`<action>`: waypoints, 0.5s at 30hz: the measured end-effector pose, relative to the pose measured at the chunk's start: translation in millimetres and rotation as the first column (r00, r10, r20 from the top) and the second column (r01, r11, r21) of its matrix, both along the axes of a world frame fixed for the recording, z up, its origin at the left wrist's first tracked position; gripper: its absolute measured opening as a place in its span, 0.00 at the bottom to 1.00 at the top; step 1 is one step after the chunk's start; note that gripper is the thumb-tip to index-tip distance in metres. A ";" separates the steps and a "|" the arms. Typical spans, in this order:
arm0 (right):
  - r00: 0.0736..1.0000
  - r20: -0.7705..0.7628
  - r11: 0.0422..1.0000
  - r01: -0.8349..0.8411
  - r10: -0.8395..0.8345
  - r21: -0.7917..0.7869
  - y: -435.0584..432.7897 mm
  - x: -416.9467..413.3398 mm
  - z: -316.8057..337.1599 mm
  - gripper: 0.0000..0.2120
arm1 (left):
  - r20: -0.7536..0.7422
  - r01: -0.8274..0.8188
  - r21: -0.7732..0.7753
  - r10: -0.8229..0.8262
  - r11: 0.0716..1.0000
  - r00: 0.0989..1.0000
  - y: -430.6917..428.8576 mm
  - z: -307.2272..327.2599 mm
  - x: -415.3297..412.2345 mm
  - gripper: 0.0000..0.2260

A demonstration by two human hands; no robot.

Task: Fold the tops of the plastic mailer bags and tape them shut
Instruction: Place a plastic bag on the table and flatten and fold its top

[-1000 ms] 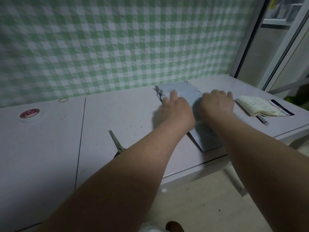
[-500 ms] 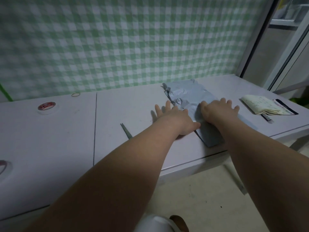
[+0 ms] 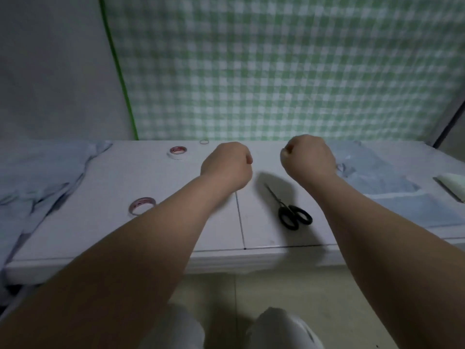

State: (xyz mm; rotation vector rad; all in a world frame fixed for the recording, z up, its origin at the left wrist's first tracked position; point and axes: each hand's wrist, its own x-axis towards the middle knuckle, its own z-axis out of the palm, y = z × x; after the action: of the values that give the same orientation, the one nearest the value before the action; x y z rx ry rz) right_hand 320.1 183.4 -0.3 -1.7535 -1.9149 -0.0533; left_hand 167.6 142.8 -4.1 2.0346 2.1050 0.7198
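Observation:
My left hand (image 3: pixel 227 163) and my right hand (image 3: pixel 308 157) hover over the middle of the white table (image 3: pixel 100 222), both curled into fists and holding nothing. A grey plastic mailer bag (image 3: pixel 377 180) lies flat on the table to the right of my right hand, its crumpled top end near my wrist. More grey mailer bags (image 3: pixel 37 172) are heaped at the table's left end. Two rolls of tape lie left of my left hand, one far (image 3: pixel 178 152) and one near (image 3: pixel 141 205).
Black-handled scissors (image 3: pixel 292 212) lie between my forearms, blades pointing away. A small rubber band (image 3: pixel 204 141) sits by the green checked wall. A stack of papers (image 3: pixel 453 185) shows at the right edge. The table's front edge runs below my forearms.
Both hands have lifted off the grey mailer and curled into fists. The view has swung left, so the mailer now lies to the right and the left pile and second tape roll appear.

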 end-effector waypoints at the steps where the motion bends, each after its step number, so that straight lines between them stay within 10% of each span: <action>1: 0.999 -0.016 0.999 -0.041 0.041 0.002 -5.5 -16.7 0.4 0.11 | -0.012 -0.056 -0.006 0.056 0.998 0.998 -5.8 0.0 -21.6 0.14; 9: 0.891 -0.064 0.868 -0.452 0.449 -0.208 -50.8 -144.6 -17.2 0.11 | -0.062 -0.417 -0.043 0.414 0.908 0.908 -64.7 -21.0 -166.5 0.14; 15: 0.706 -0.044 0.628 -0.656 0.707 -0.418 -81.5 -214.2 -38.7 0.33 | -0.094 -0.588 -0.076 0.581 0.806 0.809 -103.5 -37.7 -237.4 0.17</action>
State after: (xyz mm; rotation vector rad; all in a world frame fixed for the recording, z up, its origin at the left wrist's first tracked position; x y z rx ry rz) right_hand 105.9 101.8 -39.0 -1.1143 -2.7245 0.5713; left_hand -69.8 39.2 -41.8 1.3524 2.7780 0.5918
